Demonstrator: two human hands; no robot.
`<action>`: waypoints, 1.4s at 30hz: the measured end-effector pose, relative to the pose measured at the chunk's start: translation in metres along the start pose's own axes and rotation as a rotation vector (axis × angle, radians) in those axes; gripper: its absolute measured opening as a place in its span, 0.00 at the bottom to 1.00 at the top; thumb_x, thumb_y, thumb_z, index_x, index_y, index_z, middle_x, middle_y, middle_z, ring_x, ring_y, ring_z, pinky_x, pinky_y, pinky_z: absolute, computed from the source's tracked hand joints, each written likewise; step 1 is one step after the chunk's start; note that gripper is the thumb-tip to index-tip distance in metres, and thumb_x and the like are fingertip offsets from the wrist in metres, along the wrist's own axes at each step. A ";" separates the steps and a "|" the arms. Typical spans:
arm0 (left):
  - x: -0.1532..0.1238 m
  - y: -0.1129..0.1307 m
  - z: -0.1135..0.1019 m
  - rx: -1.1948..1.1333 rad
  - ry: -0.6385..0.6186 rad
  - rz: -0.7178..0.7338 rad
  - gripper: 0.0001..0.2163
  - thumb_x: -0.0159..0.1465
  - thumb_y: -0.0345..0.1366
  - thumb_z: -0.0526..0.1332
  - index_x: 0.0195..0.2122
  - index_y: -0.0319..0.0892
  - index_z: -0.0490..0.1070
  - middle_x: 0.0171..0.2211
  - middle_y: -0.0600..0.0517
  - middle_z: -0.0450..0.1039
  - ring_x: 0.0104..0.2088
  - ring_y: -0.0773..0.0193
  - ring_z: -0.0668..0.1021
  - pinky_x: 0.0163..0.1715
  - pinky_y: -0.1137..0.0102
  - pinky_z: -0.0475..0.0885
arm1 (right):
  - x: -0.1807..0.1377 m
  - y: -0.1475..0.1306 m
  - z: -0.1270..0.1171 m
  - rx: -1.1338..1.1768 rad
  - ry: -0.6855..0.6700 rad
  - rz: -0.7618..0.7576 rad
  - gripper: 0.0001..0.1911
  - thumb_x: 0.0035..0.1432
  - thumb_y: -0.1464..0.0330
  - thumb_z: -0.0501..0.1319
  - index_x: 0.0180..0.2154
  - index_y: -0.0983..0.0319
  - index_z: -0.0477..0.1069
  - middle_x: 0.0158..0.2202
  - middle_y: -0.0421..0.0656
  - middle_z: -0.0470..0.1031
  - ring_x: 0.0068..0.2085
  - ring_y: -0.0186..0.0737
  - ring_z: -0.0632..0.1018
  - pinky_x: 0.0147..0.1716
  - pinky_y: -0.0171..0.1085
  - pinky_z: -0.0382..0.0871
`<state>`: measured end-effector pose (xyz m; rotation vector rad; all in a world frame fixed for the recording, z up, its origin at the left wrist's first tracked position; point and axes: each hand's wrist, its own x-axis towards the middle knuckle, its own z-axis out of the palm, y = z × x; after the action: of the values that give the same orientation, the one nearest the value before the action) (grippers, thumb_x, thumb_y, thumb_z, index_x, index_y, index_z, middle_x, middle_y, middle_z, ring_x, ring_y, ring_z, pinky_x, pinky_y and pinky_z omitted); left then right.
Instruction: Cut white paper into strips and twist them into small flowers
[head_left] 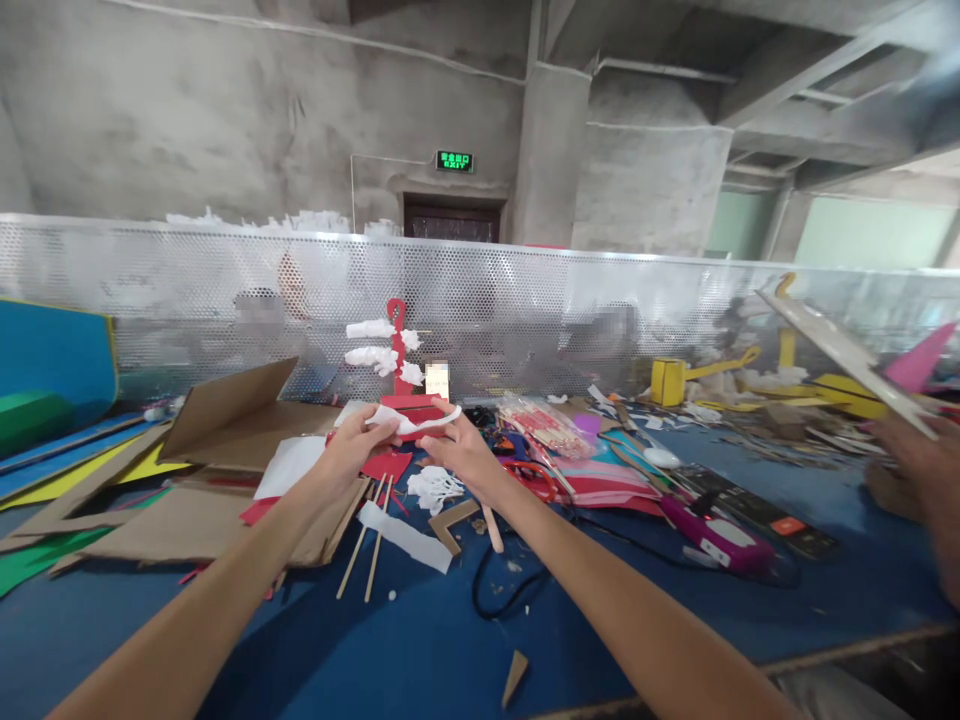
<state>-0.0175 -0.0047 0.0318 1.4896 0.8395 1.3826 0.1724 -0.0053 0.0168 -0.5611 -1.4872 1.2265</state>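
Note:
Between my hands stretches a strip of white paper (429, 424), its edges uneven. My left hand (361, 437) pinches the strip's left end, and my right hand (459, 447) grips the right end with bent fingers. Just behind them stands a red model (399, 350), an upright post with white crumpled tufts on both sides, on a red box-like base (409, 402) partly covered by my hands. Below lie a second white strip (405, 538), thin wooden sticks (363, 545), crumpled white tissue (435, 487) and an angled cardboard piece (454, 525).
Cardboard sheets (225, 425) lean and lie at left. A magenta-and-white device (716, 535), a dark cable (487, 600), orange-red loop handles (536, 478) and a pack of sticks (544, 425) lie right. A perforated metal screen (510, 290) stands behind. Another person's hand (919, 450) is far right beside a white panel.

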 end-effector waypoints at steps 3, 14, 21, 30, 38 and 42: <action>0.001 -0.005 0.000 0.051 -0.007 -0.042 0.14 0.54 0.41 0.65 0.39 0.40 0.69 0.31 0.50 0.75 0.32 0.64 0.77 0.33 0.72 0.70 | 0.004 0.003 -0.005 -0.099 0.053 -0.024 0.20 0.44 0.62 0.69 0.40 0.62 0.71 0.29 0.40 0.73 0.29 0.33 0.74 0.27 0.32 0.71; 0.006 -0.018 -0.005 0.270 -0.056 0.025 0.11 0.54 0.40 0.64 0.34 0.41 0.67 0.25 0.52 0.73 0.24 0.67 0.72 0.26 0.74 0.64 | -0.001 -0.008 -0.009 -0.190 0.095 0.028 0.15 0.46 0.63 0.66 0.33 0.62 0.66 0.30 0.41 0.74 0.28 0.33 0.75 0.25 0.31 0.69; 0.007 -0.023 -0.008 0.342 -0.126 0.085 0.10 0.53 0.39 0.65 0.34 0.41 0.70 0.24 0.52 0.72 0.24 0.66 0.72 0.24 0.74 0.62 | 0.000 -0.007 -0.011 -0.403 0.036 0.026 0.10 0.51 0.63 0.62 0.31 0.64 0.70 0.25 0.41 0.73 0.24 0.34 0.74 0.23 0.31 0.67; 0.000 -0.018 -0.005 0.371 -0.385 -0.032 0.16 0.52 0.38 0.66 0.42 0.41 0.71 0.23 0.53 0.71 0.23 0.67 0.70 0.23 0.74 0.59 | -0.002 -0.003 -0.018 -0.773 -0.127 -0.152 0.10 0.53 0.67 0.60 0.38 0.62 0.72 0.32 0.41 0.75 0.29 0.34 0.74 0.30 0.33 0.65; -0.005 -0.013 -0.001 0.421 -0.349 -0.009 0.08 0.54 0.40 0.63 0.27 0.40 0.73 0.23 0.52 0.70 0.23 0.66 0.68 0.25 0.73 0.60 | -0.005 -0.010 -0.015 -0.831 -0.158 -0.168 0.08 0.57 0.69 0.57 0.39 0.61 0.71 0.35 0.42 0.74 0.28 0.32 0.74 0.32 0.33 0.65; -0.004 -0.014 0.001 0.392 -0.354 -0.074 0.07 0.53 0.39 0.63 0.27 0.40 0.73 0.21 0.54 0.68 0.21 0.67 0.67 0.22 0.74 0.58 | -0.006 -0.013 -0.013 -0.926 -0.230 -0.269 0.20 0.53 0.64 0.63 0.47 0.58 0.66 0.39 0.42 0.73 0.35 0.37 0.74 0.37 0.35 0.64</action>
<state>-0.0155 -0.0038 0.0173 1.9106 0.9585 0.8908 0.1899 -0.0100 0.0247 -0.7931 -2.2330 0.3409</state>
